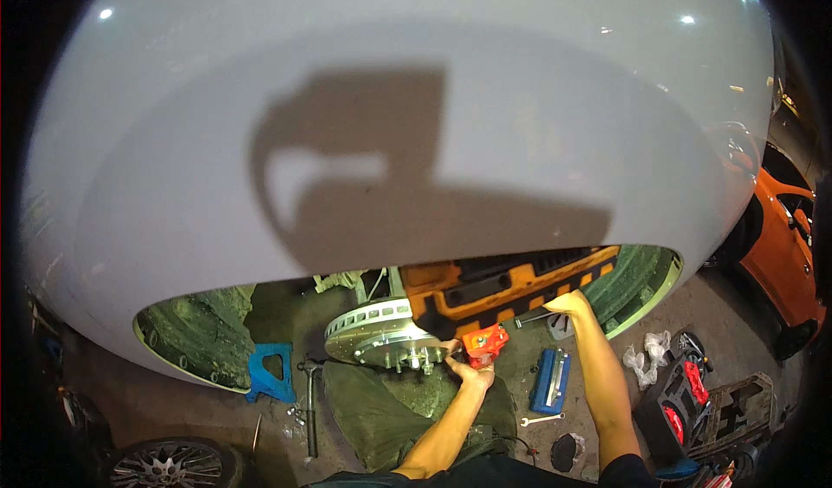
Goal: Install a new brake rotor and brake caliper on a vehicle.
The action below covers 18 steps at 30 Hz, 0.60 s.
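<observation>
My left hand is closed on a bright red brake caliper, beside the right edge of the silver brake disc. Wheel studs stick out from the hub at the disc's middle. Reaching into the wheel arch from the right, my right hand is closed on a slim metal tool, probably a wrench or ratchet handle, pointing toward the caliper. Its fingertips and the tool's far end are partly hidden. An orange-and-black plastic case hangs across the arch opening and covers part of the disc.
A grey fender arches overhead. On the floor are a blue stand, a hammer, a blue case, an open-end wrench, a loose wheel and a black box with red parts. An orange car stands right.
</observation>
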Available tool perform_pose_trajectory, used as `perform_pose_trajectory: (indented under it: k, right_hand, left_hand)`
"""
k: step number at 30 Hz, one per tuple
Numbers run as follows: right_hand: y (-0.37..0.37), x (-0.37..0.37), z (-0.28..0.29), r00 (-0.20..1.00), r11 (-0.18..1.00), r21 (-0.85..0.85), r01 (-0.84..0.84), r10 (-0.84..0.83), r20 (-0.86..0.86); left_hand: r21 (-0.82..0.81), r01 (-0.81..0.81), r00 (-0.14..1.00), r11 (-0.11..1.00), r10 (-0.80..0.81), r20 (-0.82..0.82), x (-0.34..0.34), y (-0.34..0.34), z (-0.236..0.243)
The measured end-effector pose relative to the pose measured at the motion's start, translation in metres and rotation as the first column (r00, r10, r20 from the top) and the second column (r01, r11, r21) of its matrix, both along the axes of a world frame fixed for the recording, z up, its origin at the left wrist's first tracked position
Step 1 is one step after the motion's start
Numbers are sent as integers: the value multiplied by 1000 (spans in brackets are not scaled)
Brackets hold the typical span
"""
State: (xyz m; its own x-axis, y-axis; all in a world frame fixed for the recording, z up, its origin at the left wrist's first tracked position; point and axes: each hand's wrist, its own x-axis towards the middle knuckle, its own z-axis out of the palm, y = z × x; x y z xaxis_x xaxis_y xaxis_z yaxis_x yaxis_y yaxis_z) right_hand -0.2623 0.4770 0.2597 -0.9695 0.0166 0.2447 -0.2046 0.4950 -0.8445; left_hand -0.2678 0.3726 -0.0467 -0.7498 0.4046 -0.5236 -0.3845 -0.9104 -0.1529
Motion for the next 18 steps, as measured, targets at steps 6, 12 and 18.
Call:
perform_pose_trajectory:
  k: [6, 12, 18]
  right_hand:
    - [27, -25, -54, 969, 921, 321, 222, -244, 30]
    - [33, -17, -52, 990, 984, -162, -69, 88, 111]
    - [22, -25, -47, 953, 915, 299, 269, -298, 54]
  left_hand:
    - [7, 20, 1000, 1000, -20, 12, 9, 4, 20]
    - [-111, 8, 998, 994, -15, -63, 6, 3, 11]
    - [-76, 40, 998, 996, -43, -35, 8, 2, 25]
